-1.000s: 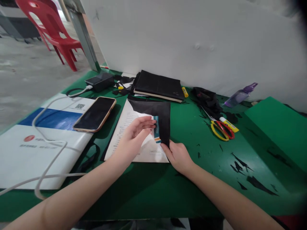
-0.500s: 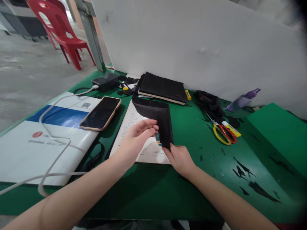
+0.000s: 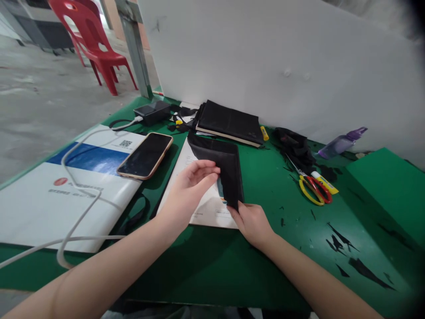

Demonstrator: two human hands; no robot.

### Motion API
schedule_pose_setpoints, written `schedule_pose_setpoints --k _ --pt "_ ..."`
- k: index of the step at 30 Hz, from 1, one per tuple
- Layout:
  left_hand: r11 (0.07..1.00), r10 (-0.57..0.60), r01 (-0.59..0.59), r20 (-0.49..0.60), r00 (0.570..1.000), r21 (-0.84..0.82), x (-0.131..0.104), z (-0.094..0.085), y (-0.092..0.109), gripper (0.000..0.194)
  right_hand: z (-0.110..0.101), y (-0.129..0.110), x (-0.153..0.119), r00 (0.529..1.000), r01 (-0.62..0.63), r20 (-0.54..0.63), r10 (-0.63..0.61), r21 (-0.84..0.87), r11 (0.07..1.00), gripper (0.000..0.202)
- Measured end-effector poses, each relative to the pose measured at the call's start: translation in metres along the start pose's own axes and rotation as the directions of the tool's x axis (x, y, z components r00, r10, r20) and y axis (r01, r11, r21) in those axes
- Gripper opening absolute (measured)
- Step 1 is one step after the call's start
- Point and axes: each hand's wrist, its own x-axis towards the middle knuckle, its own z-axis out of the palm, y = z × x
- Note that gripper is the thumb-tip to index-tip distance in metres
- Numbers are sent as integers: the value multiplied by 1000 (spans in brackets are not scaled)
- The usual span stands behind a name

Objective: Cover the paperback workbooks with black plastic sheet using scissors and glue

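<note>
A booklet with white printed pages (image 3: 177,170) lies in front of me, and a thin black cover sheet (image 3: 229,170) is folded over its right side. The sheet's left edge is lifted and curls above the page. At that raised edge is my left hand (image 3: 191,184), its fingers curled and thumb opposite, closed on the edge; part of the contact is hidden. My right hand (image 3: 254,223) pinches the sheet's lower end at the booklet's bottom right corner.
To the left are a phone (image 3: 146,155), a white-and-blue folder (image 3: 83,204) and a white cable (image 3: 66,212). Behind lies a black notebook (image 3: 230,122). Scissors (image 3: 314,190), a glue tube (image 3: 325,181), a purple bottle (image 3: 341,144) and black scraps (image 3: 368,270) are on the right.
The whole view has shifted slightly, so things appear a little further right. Both hands keep nearly the same places on the black sheet.
</note>
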Motion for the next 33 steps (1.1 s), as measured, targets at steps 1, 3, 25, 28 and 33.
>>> schedule_pose_setpoints --k 1,3,25,28,33 --pt "1000 -5 5 -4 1000 -16 0 0 0 23 1 0 0 1000 8 -10 -8 -8 1000 46" --pt "1000 -9 9 -2 1000 -29 1 0 0 26 2 -1 0 999 23 -31 -24 -25 999 43" --pt "986 132 -132 9 991 106 0 -4 3 36 5 -3 -1 988 104 -101 -115 -105 989 32" --pt "983 131 -130 -1 991 130 0 -6 4 39 3 -5 0 979 141 -132 -154 -106 984 30" --pt "974 145 -139 -25 989 178 -2 -6 8 36 0 -6 1 976 149 -135 -173 -171 974 34"
